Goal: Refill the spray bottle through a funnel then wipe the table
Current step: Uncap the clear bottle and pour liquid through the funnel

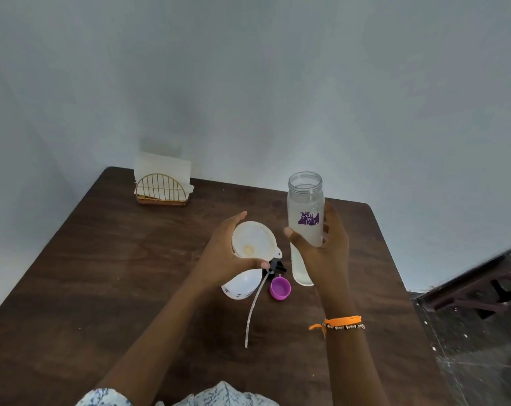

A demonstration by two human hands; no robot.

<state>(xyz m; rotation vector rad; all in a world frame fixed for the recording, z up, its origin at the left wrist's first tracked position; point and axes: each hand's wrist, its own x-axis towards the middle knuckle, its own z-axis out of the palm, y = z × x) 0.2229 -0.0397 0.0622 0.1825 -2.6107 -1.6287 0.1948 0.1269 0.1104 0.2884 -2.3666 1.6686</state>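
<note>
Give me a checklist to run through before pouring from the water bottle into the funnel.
1. Funnel seated on the spray bottle: ok, it sits on top, steadied by the left hand.
2. Water bottle uncapped: ok, its mouth is open; the purple cap lies on the table.
3. Right hand gripping the water bottle: ok.
4. Spray head with its tube removed: ok, it lies on the table beside the spray bottle.
5. Funnel outlet unblocked: cannot tell.
6. Napkins ready for wiping: ok, in the holder at the far corner.
</note>
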